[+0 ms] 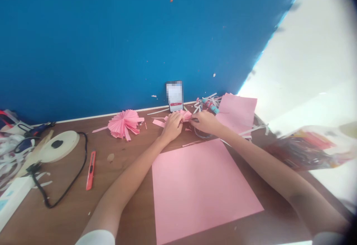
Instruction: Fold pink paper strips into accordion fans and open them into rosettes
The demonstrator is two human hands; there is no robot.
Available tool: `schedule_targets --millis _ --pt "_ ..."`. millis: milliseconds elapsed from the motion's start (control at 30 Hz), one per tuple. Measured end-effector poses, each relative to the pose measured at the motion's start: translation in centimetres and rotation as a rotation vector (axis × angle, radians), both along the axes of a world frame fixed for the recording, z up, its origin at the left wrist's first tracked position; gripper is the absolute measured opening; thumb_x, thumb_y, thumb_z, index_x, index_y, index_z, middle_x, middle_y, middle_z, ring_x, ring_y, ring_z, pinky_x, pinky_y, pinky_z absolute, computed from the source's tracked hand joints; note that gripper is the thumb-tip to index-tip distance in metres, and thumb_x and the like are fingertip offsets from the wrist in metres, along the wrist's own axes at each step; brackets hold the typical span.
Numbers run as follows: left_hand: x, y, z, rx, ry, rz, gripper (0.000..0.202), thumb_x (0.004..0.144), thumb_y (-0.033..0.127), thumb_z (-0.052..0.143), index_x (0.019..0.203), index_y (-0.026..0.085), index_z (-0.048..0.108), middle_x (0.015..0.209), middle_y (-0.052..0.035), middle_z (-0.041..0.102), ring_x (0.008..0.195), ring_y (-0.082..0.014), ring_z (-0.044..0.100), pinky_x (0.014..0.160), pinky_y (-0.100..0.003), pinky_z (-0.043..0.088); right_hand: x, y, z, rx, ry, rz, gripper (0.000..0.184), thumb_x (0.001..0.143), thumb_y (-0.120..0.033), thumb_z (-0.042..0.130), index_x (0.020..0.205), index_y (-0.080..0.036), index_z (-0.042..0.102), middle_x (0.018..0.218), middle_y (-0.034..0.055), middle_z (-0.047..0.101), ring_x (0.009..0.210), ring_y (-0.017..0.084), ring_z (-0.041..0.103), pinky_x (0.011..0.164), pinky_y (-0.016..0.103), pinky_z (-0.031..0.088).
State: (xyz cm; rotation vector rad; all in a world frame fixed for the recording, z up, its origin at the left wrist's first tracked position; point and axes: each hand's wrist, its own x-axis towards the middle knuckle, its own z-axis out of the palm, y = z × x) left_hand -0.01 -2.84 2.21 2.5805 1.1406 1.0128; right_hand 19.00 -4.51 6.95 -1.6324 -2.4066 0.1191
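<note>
Both of my hands are at a pleated pink paper [186, 115] near the back of the brown table. My left hand [173, 125] closes its fingers on the paper's left side. At its right end, my right hand [205, 121] pinches the edge; the exact fingertip contact is partly hidden. Below my hands lies a large flat pink sheet [200, 189], between my forearms. To the left rests a pink paper fan rosette [123, 124], its pleats spread in a round shape with strips sticking out.
A phone [174, 96] leans upright against the blue wall. Left are a red box cutter [90, 170], a white tape roll [60, 146] and a black cable [83, 159]. Pink sheets [237, 111] and paper scraps lie back right, near a plastic bag [312, 148].
</note>
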Motion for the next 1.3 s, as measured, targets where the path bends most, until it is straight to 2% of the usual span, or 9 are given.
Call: schedule_targets --millis 200,367,700,967,1300 --pt "0.00 -0.01 -0.26 0.051 0.031 -0.026 0.034 0.082 0.003 0.041 0.097 0.023 0.064 0.103 -0.0048 0.060 0.104 -0.0217 0.048 0.092 -0.039 0.040 0.08 -0.20 0.45 -0.009 0.025 -0.026 0.028 0.087 -0.034 0.046 0.091 -0.026 0.073 0.085 0.0054 0.071 0.077 0.020 0.062 0.060 0.027 0.033" --pt "0.06 0.00 -0.46 0.070 0.044 -0.002 0.037 0.082 0.002 0.040 0.098 0.022 0.066 0.104 -0.0052 0.060 0.105 -0.0218 0.047 0.096 -0.041 0.038 0.24 -0.17 0.61 -0.073 0.048 -0.049 0.030 0.088 -0.034 0.044 0.100 -0.030 0.072 0.089 0.0051 0.071 0.077 0.020 0.062 0.061 0.027 0.035" --pt "0.11 -0.02 -0.54 0.087 0.084 -0.008 0.037 0.081 0.001 0.040 0.099 0.021 0.065 0.105 -0.0049 0.060 0.107 -0.0217 0.046 0.099 -0.041 0.037 0.03 -0.12 0.77 -0.169 0.059 -0.126 0.028 0.086 -0.025 0.044 0.087 -0.021 0.072 0.089 0.0082 0.070 0.077 0.018 0.062 0.062 0.024 0.037" --pt "0.12 -0.07 -0.36 0.081 0.076 0.022 0.034 0.082 0.002 0.040 0.097 0.021 0.064 0.103 -0.0054 0.059 0.106 -0.0217 0.046 0.099 -0.041 0.037 0.06 -0.10 0.43 -0.097 -0.104 -0.226 0.037 0.092 -0.039 0.039 0.092 -0.016 0.067 0.094 0.0140 0.068 0.087 0.024 0.063 0.071 0.029 0.040" --pt "0.10 -0.21 -0.21 0.090 0.067 0.011 0.032 0.082 0.002 0.040 0.098 0.020 0.062 0.104 -0.0048 0.059 0.105 -0.0207 0.047 0.100 -0.040 0.037 -0.09 -0.48 0.91 -0.059 -0.197 -0.205 0.036 0.094 -0.032 0.033 0.101 -0.014 0.064 0.095 0.0156 0.068 0.088 0.027 0.065 0.070 0.031 0.040"
